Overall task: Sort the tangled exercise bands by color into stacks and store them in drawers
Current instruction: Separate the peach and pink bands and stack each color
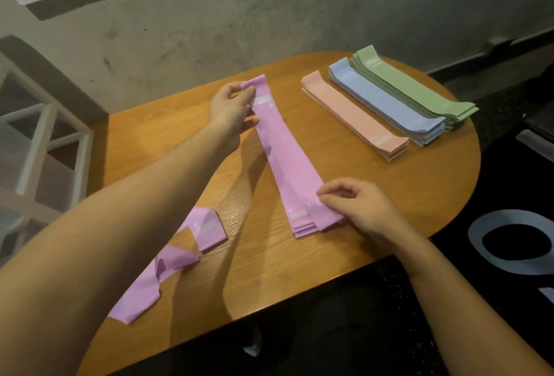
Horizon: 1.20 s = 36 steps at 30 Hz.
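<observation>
A pink band [281, 144] stretches diagonally over the wooden table [389, 195]. My left hand [230, 108] pinches its far end, lifted a little off the table. My right hand [356, 204] pinches its near end, over a stack of pink bands [302, 221] lying beneath. Two or three loose pink bands [168, 261] lie twisted at the table's near left, partly under my left forearm. Three sorted stacks lie side by side at the far right: peach [353, 116], blue [386, 102] and green [416, 87].
A white open-frame shelf unit [45, 141] stands to the left of the table. A grey concrete wall [269, 15] rises behind it. Dark floor with a black mat bearing large pale lettering [509, 240] lies to the right.
</observation>
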{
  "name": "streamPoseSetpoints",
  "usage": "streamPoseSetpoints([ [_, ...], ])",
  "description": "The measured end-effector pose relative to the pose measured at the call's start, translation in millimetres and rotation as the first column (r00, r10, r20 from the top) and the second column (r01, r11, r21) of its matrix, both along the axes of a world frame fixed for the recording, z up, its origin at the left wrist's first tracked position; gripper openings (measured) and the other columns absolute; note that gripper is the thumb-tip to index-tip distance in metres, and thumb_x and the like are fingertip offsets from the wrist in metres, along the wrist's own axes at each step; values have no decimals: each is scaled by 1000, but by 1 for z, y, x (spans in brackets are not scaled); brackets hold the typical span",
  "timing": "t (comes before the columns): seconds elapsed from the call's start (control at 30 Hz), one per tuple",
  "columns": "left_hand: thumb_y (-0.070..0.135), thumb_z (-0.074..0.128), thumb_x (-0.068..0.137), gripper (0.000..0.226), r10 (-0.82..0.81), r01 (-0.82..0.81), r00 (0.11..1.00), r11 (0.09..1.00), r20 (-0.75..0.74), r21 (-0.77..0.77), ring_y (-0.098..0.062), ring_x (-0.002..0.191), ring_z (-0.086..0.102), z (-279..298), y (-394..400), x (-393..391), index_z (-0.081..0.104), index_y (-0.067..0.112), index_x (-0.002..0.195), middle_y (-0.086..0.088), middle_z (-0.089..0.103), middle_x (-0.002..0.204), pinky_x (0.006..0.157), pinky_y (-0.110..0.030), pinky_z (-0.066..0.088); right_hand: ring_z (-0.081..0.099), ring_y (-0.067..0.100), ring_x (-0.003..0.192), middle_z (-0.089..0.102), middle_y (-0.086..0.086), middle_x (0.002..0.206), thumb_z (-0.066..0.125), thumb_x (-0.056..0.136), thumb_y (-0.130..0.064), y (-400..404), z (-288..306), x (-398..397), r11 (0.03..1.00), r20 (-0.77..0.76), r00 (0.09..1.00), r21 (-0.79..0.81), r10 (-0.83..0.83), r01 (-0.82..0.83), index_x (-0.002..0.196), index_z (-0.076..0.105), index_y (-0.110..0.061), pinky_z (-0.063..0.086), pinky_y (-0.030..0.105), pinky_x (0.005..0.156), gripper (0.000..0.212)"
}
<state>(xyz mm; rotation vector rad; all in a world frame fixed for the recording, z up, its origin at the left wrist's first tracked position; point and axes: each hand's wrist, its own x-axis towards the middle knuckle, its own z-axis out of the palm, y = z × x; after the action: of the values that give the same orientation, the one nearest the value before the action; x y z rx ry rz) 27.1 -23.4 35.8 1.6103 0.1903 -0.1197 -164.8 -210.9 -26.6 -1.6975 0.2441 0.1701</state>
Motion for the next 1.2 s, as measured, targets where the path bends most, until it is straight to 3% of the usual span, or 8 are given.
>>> streamPoseSetpoints([
  [0.07,23,67,96,12,-2,2,1000,1000,-20,-5,-15,78,68,-5,2,7,64,19,108,-1,71,92,58,-24,55,71,6,87,77,-11,91,77,86,-16,-4,2,2,998,-50,997,-34,51,-53,89,80,-26,57,22,75,11],
  [0.17,21,68,96,11,-5,6,1000,999,-27,37,-17,79,71,-13,4,17,65,19,106,-3,73,94,62,-27,59,73,14,93,77,-6,99,79,84,-19,-5,10,8,996,-113,990,32,89,-86,94,81,-25,61,37,83,12],
  [0.43,17,68,95,15,-3,5,1000,993,-19,119,-15,77,73,-37,2,38,62,15,109,-4,72,96,63,-28,61,70,24,78,74,9,97,75,88,-15,6,15,25,955,-145,956,-118,255,-272,103,76,-19,56,22,67,16],
  [0.57,17,70,94,17,-27,34,999,979,-37,203,-11,73,68,-50,-2,42,60,15,108,-5,68,95,55,-24,56,63,0,77,72,-7,88,76,87,-21,6,0,26,878,-114,938,-330,327,-347,97,78,-23,49,12,68,10],
  [0.77,7,66,93,17,-101,102,995,948,-20,301,-16,72,63,-63,-6,45,62,16,107,-6,62,90,62,-28,56,52,3,89,55,-11,88,73,88,-38,0,-18,21,740,31,903,-586,428,-330,97,78,-33,42,21,79,12],
  [0.87,7,64,94,22,-116,113,993,934,-12,339,-22,80,63,-67,-2,50,62,20,112,-7,60,96,73,-36,58,49,1,96,55,-16,90,71,84,-48,-5,-21,20,724,95,871,-603,482,-335,96,79,-34,43,23,86,20],
  [0.97,7,63,95,23,-122,104,992,913,19,395,-15,79,61,-71,2,52,66,21,113,-1,60,95,69,-24,55,51,2,94,55,-18,90,64,80,-57,-8,-25,19,725,152,846,-605,512,-329,93,79,-35,46,27,85,30],
  [1.2,13,61,96,14,-51,32,998,862,23,506,-7,74,61,-77,13,55,71,21,100,8,65,84,66,-20,52,53,4,92,59,-16,90,73,82,-44,-7,-30,19,729,177,837,-603,518,-324,89,79,-34,49,33,84,13],
])
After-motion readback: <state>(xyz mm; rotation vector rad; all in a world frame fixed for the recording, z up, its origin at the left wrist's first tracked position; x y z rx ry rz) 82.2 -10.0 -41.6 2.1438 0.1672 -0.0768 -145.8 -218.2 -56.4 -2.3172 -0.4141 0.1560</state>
